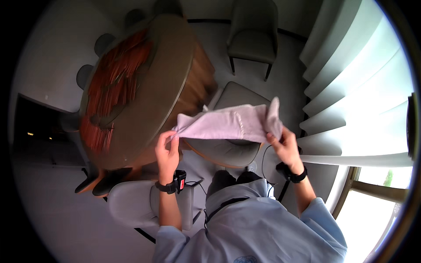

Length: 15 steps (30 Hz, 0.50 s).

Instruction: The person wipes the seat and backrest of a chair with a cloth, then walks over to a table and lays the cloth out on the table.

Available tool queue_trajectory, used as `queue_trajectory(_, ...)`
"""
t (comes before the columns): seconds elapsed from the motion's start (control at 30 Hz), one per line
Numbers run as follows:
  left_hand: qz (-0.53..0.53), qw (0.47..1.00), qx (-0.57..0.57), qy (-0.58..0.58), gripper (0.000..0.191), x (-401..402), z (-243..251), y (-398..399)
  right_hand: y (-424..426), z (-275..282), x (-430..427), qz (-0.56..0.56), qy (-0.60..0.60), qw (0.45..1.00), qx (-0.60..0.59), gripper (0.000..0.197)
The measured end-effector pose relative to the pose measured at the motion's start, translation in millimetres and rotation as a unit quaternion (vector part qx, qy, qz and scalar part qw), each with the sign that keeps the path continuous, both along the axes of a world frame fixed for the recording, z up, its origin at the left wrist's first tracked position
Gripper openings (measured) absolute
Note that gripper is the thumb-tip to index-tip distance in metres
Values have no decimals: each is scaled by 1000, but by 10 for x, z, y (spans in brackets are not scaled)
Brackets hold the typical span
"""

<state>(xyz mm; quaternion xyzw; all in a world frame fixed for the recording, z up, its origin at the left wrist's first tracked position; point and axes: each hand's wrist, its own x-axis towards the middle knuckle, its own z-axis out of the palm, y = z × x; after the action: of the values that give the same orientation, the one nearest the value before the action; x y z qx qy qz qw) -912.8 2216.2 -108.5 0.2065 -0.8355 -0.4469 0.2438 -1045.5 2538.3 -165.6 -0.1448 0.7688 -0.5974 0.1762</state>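
A pale pink cloth (220, 125) with a light stitched or trimmed line across it is stretched between my two hands above a grey chair. My left hand (168, 151) pinches its left end between thumb and fingers. At the other end, my right hand (284, 146) grips the cloth, where a folded part stands up above the fingers. Under the cloth, the seat of the grey upholstered chair (227, 153) is partly hidden. I wear a black strap with a device on each wrist.
An oval table (171, 75) with a reddish, stringy-looking covering or decoration (121, 72) stands to the left. Another grey chair (131, 203) is at lower left, and one more (252, 42) stands farther off. White curtains (358, 111) hang on the right beside a window.
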Motion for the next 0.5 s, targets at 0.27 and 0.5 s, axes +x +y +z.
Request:
queue_trajectory(0.27, -185, 924, -191, -273, 12, 31, -884, -474, -459, -1376, 707, 157, 41, 959, 230, 26)
queue_trajectory(0.5, -326, 912, -146, -205, 19, -278, -1141, -849, -985, -729, 232, 263, -249, 896, 259, 71)
